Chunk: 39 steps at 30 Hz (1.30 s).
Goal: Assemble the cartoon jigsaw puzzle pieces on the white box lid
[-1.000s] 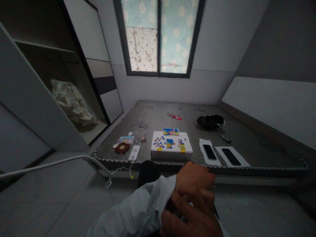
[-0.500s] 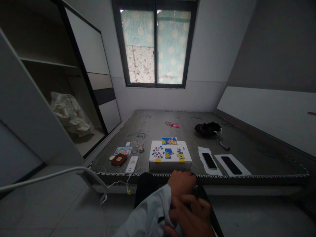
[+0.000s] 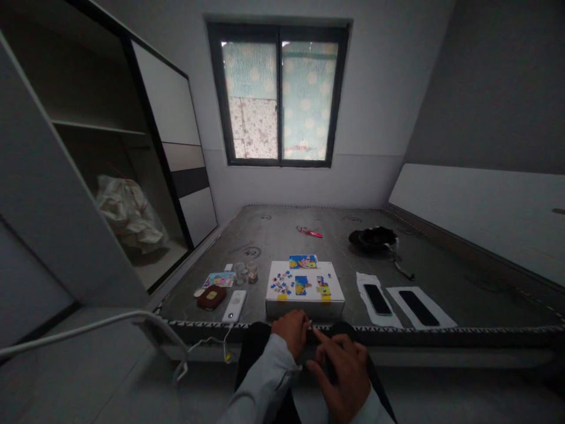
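My left hand (image 3: 291,333) is in front of the white box, fingers curled together; a tiny pale spot shows at its fingertips, too small to name. My right hand (image 3: 343,368) is lower and to the right, thumb and index finger apart, the index tip close to the left fingertips. On the white box (image 3: 282,300) lie loose jigsaw pieces (image 3: 282,284), with two partly joined sections, one being a blue and yellow section (image 3: 301,285) and the other a yellow section (image 3: 323,287). A colourful picture card (image 3: 303,261) lies at the box's back edge.
Left of the box are a white power bank (image 3: 234,306) with a cable, a brown pouch (image 3: 212,297), a picture card (image 3: 219,279) and small clear jars (image 3: 252,274). Rightward lie two phones (image 3: 377,299) on white sheets and a dark cap (image 3: 373,238). A red strap (image 3: 311,233) lies farther back.
My right hand has come off the left wrist and sleeve. The left hand has shifted left, and the two hands are now side by side. The view has tilted slightly upward.
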### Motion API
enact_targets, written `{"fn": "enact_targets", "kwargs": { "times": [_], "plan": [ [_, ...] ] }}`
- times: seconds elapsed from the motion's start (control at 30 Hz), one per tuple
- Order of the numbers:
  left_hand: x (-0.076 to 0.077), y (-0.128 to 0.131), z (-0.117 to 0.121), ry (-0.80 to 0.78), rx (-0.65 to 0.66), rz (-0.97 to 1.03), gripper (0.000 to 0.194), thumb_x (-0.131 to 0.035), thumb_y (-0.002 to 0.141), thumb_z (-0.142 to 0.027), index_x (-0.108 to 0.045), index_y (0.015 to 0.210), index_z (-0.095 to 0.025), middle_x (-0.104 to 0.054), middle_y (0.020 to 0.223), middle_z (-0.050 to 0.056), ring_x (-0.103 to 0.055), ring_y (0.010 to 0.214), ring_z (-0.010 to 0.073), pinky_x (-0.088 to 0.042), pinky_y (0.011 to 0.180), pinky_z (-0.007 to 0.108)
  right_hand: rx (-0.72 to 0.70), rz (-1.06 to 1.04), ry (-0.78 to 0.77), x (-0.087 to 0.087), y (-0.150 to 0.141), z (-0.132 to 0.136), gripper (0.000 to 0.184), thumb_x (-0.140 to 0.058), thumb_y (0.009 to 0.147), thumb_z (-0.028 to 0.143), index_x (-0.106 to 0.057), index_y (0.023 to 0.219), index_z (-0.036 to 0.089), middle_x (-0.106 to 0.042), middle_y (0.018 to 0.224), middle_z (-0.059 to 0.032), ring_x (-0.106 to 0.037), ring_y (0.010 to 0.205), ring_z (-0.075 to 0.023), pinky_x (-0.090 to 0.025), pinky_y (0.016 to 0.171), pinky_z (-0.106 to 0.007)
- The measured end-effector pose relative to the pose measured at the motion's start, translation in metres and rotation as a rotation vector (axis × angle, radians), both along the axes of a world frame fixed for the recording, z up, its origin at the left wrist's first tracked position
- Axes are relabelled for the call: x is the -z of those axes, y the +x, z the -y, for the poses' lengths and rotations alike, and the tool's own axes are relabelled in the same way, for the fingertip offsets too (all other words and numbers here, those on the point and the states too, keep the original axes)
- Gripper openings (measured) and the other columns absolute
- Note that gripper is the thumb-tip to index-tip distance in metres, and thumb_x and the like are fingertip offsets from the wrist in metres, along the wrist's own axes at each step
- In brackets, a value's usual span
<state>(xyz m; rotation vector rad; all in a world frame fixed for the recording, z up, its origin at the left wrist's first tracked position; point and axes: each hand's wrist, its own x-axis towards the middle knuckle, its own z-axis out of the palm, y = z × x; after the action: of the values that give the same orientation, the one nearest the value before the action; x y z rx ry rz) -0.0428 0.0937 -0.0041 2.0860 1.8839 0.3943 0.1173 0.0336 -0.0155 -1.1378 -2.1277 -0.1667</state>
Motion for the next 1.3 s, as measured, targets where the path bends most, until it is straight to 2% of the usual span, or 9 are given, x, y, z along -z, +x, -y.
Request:
{"fn": "enact_targets", "kwargs": {
  "times": [0.03, 0.17, 0.27, 0.43, 0.53, 0.7, 0.83, 1.03, 1.3],
  "plan": [
    [0.011, -0.004, -0.003, 0.013, -0.026, 0.027, 0.022, -0.045, 0.093, -0.034, -0.065, 0.099, -0.027, -0.07, 0.104, 0.003, -0.067, 0.095, 0.022, -0.045, 0.076, 0.031, 0.007, -0.01, -0.032, 0.011, 0.002, -0.011, 0.029, -0.059, 0.089, 0.048, -0.064, 0.107, 0.026, -0.072, 0.089, 0.0005, -0.06, 0.087, -0.018, -0.029, 0.078, -0.033],
    [0.062, -0.012, -0.016, 0.018, -0.108, 0.167, 0.024, -0.044, 0.094, -0.034, -0.064, 0.093, -0.023, -0.071, 0.097, 0.003, -0.065, 0.091, 0.0179, -0.042, 0.074, 0.027, 0.102, -0.082, -0.179, 0.064, 0.006, -0.053, 0.018, -0.057, 0.091, 0.041, -0.064, 0.085, 0.025, -0.07, 0.086, 0.0014, -0.06, 0.083, -0.0162, -0.027, 0.079, -0.033],
    [0.098, -0.009, -0.023, 0.03, -0.085, 0.317, 0.024, -0.044, 0.093, -0.035, -0.064, 0.09, -0.021, -0.071, 0.092, 0.002, -0.064, 0.088, 0.0166, -0.042, 0.076, 0.026, 0.162, -0.03, -0.292, 0.097, 0.007, -0.078, 0.021, -0.052, 0.092, 0.041, -0.063, 0.084, 0.025, -0.069, 0.084, -0.0006, -0.061, 0.084, -0.0179, -0.027, 0.08, -0.034],
    [0.138, 0.005, -0.033, 0.041, -0.04, 0.529, 0.024, -0.048, 0.09, -0.036, -0.065, 0.088, -0.02, -0.071, 0.088, 0.004, -0.065, 0.085, 0.0176, -0.043, 0.076, 0.026, 0.191, 0.04, -0.454, 0.129, 0.012, -0.11, 0.016, -0.052, 0.091, 0.038, -0.064, 0.092, 0.028, -0.072, 0.084, -0.0002, -0.064, 0.084, -0.0192, -0.027, 0.08, -0.035],
    [0.152, 0.01, -0.038, 0.049, -0.022, 0.59, 0.023, -0.05, 0.089, -0.036, -0.066, 0.088, -0.02, -0.071, 0.088, 0.004, -0.064, 0.085, 0.0178, -0.044, 0.076, 0.026, 0.168, 0.069, -0.538, 0.141, 0.015, -0.128, 0.016, -0.054, 0.09, 0.038, -0.067, 0.096, 0.031, -0.073, 0.085, 0.0005, -0.065, 0.089, -0.0211, -0.029, 0.084, -0.037],
    [0.171, 0.007, -0.049, 0.045, -0.005, 0.59, 0.023, -0.05, 0.089, -0.036, -0.066, 0.087, -0.02, -0.071, 0.087, 0.003, -0.064, 0.083, 0.0176, -0.044, 0.075, 0.026, 0.003, 0.094, -0.654, 0.16, 0.021, -0.155, 0.019, -0.054, 0.09, 0.038, -0.07, 0.098, 0.034, -0.074, 0.096, 0.0007, -0.064, 0.097, -0.0209, -0.029, 0.089, -0.039],
    [0.176, 0.001, -0.06, 0.045, -0.012, 0.569, 0.023, -0.051, 0.089, -0.036, -0.067, 0.088, -0.021, -0.071, 0.088, 0.003, -0.063, 0.086, 0.0182, -0.043, 0.077, 0.027, -0.063, 0.077, -0.713, 0.169, 0.022, -0.172, 0.021, -0.054, 0.089, 0.043, -0.072, 0.097, 0.034, -0.074, 0.095, 0.001, -0.063, 0.096, -0.0213, -0.031, 0.09, -0.04],
    [0.175, 0.004, -0.078, -0.01, 0.01, 0.671, 0.025, -0.054, 0.085, -0.04, -0.069, 0.085, -0.02, -0.072, 0.086, 0.003, -0.064, 0.084, 0.0185, -0.045, 0.077, 0.027, -0.121, 0.029, -0.682, 0.18, 0.032, -0.188, 0.024, -0.056, 0.088, 0.047, -0.072, 0.1, 0.034, -0.074, 0.098, -0.0005, -0.064, 0.094, -0.0215, -0.034, 0.09, -0.042],
    [0.203, 0.019, -0.083, -0.161, -0.022, 0.938, 0.033, -0.063, 0.077, -0.05, -0.07, 0.082, -0.018, -0.073, 0.086, 0.004, -0.064, 0.089, 0.0214, -0.047, 0.083, 0.03, -0.147, 0.009, -0.623, 0.193, 0.056, -0.183, 0.028, -0.057, 0.088, 0.052, -0.073, 0.105, 0.036, -0.074, 0.105, -0.0009, -0.064, 0.1, -0.0239, -0.039, 0.092, -0.043]
  ]
}}
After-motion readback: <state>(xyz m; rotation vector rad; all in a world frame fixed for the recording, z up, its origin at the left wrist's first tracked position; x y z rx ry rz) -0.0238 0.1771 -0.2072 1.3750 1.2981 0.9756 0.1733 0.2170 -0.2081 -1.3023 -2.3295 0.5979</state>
